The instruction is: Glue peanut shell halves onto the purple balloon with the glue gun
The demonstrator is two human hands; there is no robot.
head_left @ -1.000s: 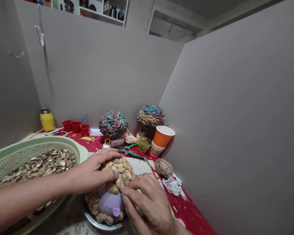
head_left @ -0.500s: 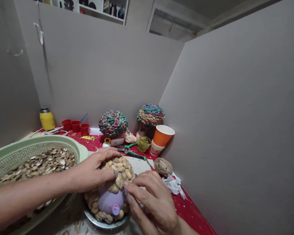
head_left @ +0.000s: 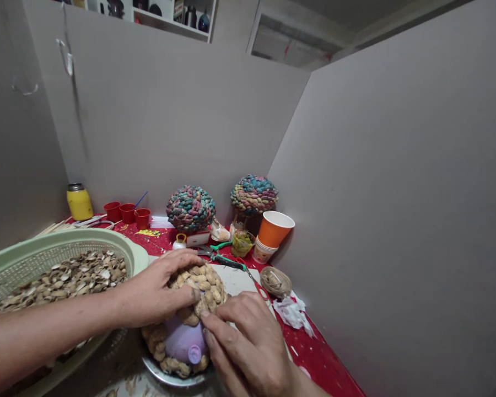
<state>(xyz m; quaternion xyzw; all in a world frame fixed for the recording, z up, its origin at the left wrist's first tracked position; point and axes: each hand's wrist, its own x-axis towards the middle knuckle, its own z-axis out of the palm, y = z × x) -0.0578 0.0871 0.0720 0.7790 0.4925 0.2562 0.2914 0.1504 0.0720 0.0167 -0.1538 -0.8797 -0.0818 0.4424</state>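
A purple balloon (head_left: pixel 183 341), its knotted neck facing me, rests in a metal bowl (head_left: pixel 169 377). Peanut shells (head_left: pixel 208 279) cover much of its surface, leaving a bare purple patch at the front. Across the top lies my left hand (head_left: pixel 174 281), its fingers and thumb curved around the shell-covered balloon. My right hand (head_left: pixel 248 336) is at the right side, thumb and forefinger close together on a peanut shell at the edge of the bare patch. Its fingers partly hide that shell.
At left stands a green colander (head_left: pixel 138 255) of shells. Behind are pliers (head_left: pixel 227 261), scissors (head_left: pixel 261 289), a twine coil (head_left: pixel 275 282), orange paper cup (head_left: pixel 274 231), red cups (head_left: pixel 143 219), a yellow jar (head_left: pixel 79 203) and two colourful balls (head_left: pixel 190 208). Grey panels (head_left: pixel 380 220) enclose the table.
My right hand has shifted slightly left, its fingertips now further over the shell at the bare patch's edge. My left hand stays on top of the balloon.
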